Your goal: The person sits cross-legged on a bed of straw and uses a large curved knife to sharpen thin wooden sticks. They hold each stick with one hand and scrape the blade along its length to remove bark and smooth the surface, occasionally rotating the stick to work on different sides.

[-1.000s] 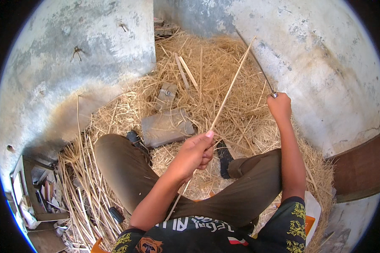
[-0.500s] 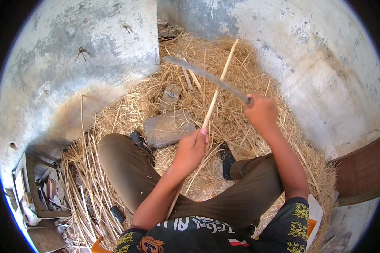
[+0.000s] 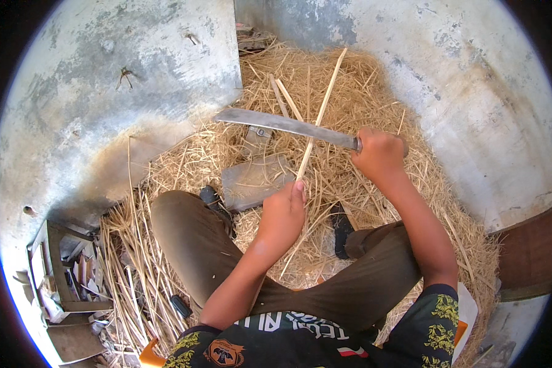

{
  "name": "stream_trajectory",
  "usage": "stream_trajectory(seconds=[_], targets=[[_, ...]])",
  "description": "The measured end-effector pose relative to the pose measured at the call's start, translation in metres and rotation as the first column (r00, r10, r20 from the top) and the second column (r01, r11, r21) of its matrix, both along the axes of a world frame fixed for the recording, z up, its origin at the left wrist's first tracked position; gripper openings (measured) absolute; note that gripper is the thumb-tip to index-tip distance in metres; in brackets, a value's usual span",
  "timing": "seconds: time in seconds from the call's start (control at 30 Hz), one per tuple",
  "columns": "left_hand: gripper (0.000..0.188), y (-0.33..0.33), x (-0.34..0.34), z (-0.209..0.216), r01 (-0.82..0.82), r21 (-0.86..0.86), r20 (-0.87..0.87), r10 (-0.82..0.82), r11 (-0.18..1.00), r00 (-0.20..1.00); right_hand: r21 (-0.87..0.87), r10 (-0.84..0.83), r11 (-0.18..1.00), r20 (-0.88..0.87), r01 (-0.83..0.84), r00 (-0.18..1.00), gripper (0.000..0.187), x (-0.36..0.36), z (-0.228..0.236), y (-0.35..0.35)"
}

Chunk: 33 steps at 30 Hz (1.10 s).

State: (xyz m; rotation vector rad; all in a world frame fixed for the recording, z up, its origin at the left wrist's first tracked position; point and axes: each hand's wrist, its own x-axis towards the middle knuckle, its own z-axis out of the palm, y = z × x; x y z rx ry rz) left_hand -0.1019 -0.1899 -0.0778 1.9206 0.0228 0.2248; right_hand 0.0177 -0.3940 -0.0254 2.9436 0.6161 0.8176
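Note:
My left hand (image 3: 284, 211) is closed around a long, pale split strip of wood or bamboo (image 3: 329, 92), thumb lying along it. The strip slants up and away to the right, its far end free above the shavings. In my right hand (image 3: 380, 154) is the handle of a machete (image 3: 282, 122), gripped in a fist. Its long grey blade points left and crosses the strip a little beyond my left hand. Whether the edge touches the strip I cannot tell. The strip's near end is hidden behind my left forearm.
Straw-like shavings (image 3: 343, 67) cover the floor between two stained walls. A flat board (image 3: 257, 179) lies between my feet. At the left are a bundle of thin strips (image 3: 135, 276) and a wooden frame (image 3: 58, 270) with scraps. A black object (image 3: 181, 306) lies on the bundle.
The machete has swung down toward me along the strip, and its blade now lies nearly level across it. My left hand keeps its hold. The whole view has shifted slightly.

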Motion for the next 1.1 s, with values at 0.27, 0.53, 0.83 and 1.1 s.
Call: stream_trajectory(seconds=[0.27,0.53,0.83,1.1], targets=[[0.041,-0.01,0.006,-0.005,0.113,-0.063,-0.033,-0.115,0.992,0.993,-0.001,-0.083,0.997,-0.054,0.083,0.995,0.017,0.02,-0.004,-0.015],[0.041,-0.003,0.002,-0.011,0.084,-0.132,-0.128,-0.101,0.988,0.987,-0.121,0.173,0.978,0.043,-0.167,0.984,0.019,-0.002,-0.013,0.0],[0.041,-0.001,0.008,-0.016,0.122,-0.147,-0.082,-0.135,0.982,0.987,0.015,-0.087,0.996,-0.045,0.088,0.995,0.02,0.005,-0.002,-0.002],[0.04,-0.01,-0.007,-0.005,0.208,-0.318,-0.164,-0.269,0.925,0.949,0.052,-0.23,0.972,-0.013,0.231,0.973,0.018,0.046,0.003,-0.043]])
